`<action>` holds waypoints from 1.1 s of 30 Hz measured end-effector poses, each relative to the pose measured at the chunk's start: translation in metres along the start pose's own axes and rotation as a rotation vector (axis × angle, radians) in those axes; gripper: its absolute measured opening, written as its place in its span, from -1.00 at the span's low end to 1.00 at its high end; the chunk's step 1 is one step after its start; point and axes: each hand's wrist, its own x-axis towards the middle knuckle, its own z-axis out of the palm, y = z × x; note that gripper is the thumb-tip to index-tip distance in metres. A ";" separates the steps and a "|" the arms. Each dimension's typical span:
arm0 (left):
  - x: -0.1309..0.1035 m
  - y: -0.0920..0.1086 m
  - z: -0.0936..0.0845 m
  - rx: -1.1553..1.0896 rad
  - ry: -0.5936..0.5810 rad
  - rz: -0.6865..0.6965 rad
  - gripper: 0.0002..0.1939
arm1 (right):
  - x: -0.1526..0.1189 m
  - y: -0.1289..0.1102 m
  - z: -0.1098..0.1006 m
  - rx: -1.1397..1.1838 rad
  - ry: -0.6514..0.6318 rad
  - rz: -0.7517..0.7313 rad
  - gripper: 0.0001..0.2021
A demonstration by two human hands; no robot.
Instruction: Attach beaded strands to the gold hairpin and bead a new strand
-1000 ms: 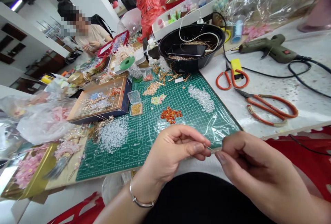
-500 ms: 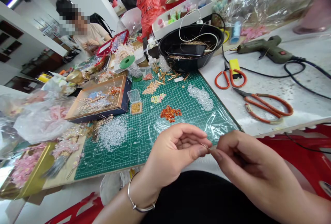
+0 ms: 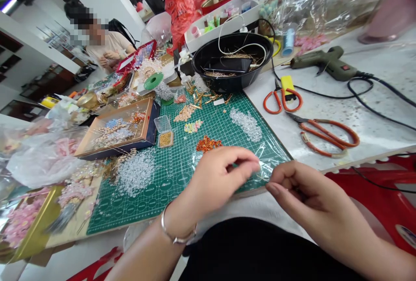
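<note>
The person's right hand (image 3: 312, 205) is closed, thumb and forefinger pinching a thin wire (image 3: 261, 178) whose free end points left, over the near right part of the green cutting mat (image 3: 177, 166). The left hand (image 3: 216, 179), with a bracelet (image 3: 175, 241) at the wrist, hangs just left of it, thumb and forefinger tips drawn together; whether anything sits between them cannot be told. Orange beads (image 3: 208, 143) lie just beyond the left hand, clear beads (image 3: 134, 172) farther left. On the worktop (image 3: 312, 101) to the right rest orange-handled scissors (image 3: 327, 134).
</note>
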 end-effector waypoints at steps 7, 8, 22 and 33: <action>0.058 -0.038 0.028 0.469 -0.017 0.049 -0.81 | 0.002 0.001 -0.008 -0.023 0.047 -0.022 -0.90; 0.062 -0.040 0.031 0.465 -0.021 0.053 -0.80 | 0.003 0.001 -0.009 -0.029 0.058 -0.018 -0.90; -0.015 -0.007 0.021 -1.076 -0.045 -0.434 -0.86 | 0.005 -0.016 -0.008 -0.198 0.150 -0.186 -0.87; -0.050 0.003 0.014 -1.223 0.067 -0.389 -0.90 | -0.008 -0.037 0.010 -0.179 0.062 -0.240 -0.85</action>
